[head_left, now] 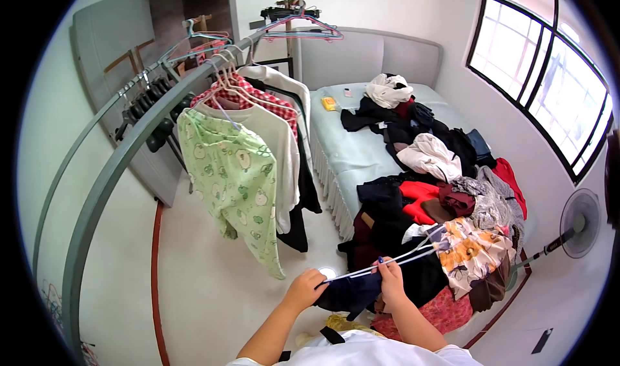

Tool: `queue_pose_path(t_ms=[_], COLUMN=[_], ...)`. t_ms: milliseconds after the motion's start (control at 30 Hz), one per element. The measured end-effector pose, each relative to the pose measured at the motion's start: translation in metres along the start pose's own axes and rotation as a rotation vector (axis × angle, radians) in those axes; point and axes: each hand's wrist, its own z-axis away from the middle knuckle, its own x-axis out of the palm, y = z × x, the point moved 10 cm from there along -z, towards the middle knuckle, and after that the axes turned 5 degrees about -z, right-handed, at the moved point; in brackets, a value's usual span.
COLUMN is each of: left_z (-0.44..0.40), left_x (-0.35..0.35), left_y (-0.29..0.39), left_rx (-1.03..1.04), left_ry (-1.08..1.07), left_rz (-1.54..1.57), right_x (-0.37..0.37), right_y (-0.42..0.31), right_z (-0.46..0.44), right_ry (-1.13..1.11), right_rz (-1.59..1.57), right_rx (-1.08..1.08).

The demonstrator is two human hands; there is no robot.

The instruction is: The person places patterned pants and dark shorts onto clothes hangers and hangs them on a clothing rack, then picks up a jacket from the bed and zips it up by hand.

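In front of my body a white clothes hanger [413, 253] points toward the bed, with a dark navy garment [352, 295] hanging below its bar. My left hand [305, 290] is closed around the near end of the hanger, at the garment's edge. Farther along, my right hand [389, 283] pinches the hanger and the navy cloth, thumb on top. The hanger's hook end overlaps the clothes pile in view, close to an orange-and-white patterned garment [475, 253]. Whether it touches the pile I cannot tell.
A grey clothes rack [116, 166] curves along the left, holding green patterned pants [229, 179], other clothes and bare hangers. Heaped clothes [429, 156] cover the right side of the bed [336, 146]. A fan [579, 224] stands at the right wall below the window.
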Motion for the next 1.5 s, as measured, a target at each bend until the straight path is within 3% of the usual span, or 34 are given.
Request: queue_pose_path(t_ms=[100,233,367,500,600,667,700,733,933,1000,1067,1100,1133,1267,1400,1467,1500], left_z=[-0.013,-0.04,-0.078,-0.117,-0.139,-0.15,-0.153,-0.155,-0.15,-0.147,-0.145,-0.146,-0.147,-0.146,-0.126,-0.104,-0.089], left_x=[0.009,0.023,0.049,0.074,0.1,0.109,0.116,0.12,0.129,0.135,0.15,0.156,0.16,0.153,0.104,0.073,0.055], left_y=[-0.02,-0.036,-0.029,-0.005,0.007,0.011,0.007,0.002,-0.023,-0.025,-0.029,-0.028,-0.029,-0.045,-0.061,-0.067,-0.068], left_rx=[-0.084,-0.243,-0.167,-0.061,-0.009,0.011,-0.047,-0.105,-0.154,-0.184,-0.259,-0.237,-0.243,-0.318,-0.4,-0.443,-0.474], left_ry=[0.122,0.124,0.051,0.005,0.013,0.058,0.031,0.01,0.045,0.016,-0.075,-0.082,-0.08,0.072,0.241,0.308,0.352], left_rz=[0.042,0.044,0.054,0.063,0.073,0.071,0.076,0.078,0.111,0.107,0.092,0.116,0.113,0.123,0.056,0.021,-0.013], right_x=[-0.04,-0.111,-0.193,-0.263,-0.273,-0.281,-0.257,-0.263,-0.289,-0.33,-0.377,-0.333,-0.337,-0.284,-0.215,-0.161,-0.136], right_y=[-0.007,-0.025,-0.048,-0.056,-0.056,-0.053,-0.064,-0.056,-0.017,0.021,0.041,-0.013,-0.007,0.005,0.011,-0.012,-0.014], right_z=[-0.01,-0.036,-0.067,-0.132,-0.17,-0.184,-0.172,-0.171,-0.163,-0.175,-0.179,-0.158,-0.164,-0.188,-0.189,-0.176,-0.169], right_ry=[0.181,0.373,0.543,0.601,0.514,0.475,0.458,0.512,0.58,0.631,0.797,0.842,0.837,0.475,-0.003,-0.314,-0.468], right_rz=[-0.154,-0.282,-0.136,-0.184,-0.267,0.033,-0.041,-0.023,-0.077,-0.052,0.33,0.358,0.359,0.198,0.603,0.81,0.799], right_rx=[0.066,-0.021,-0.186,-0.124,-0.021,-0.093,-0.059,-0.117,0.02,0.036,0.078,0.104,0.107,0.026,0.14,0.084,0.13])
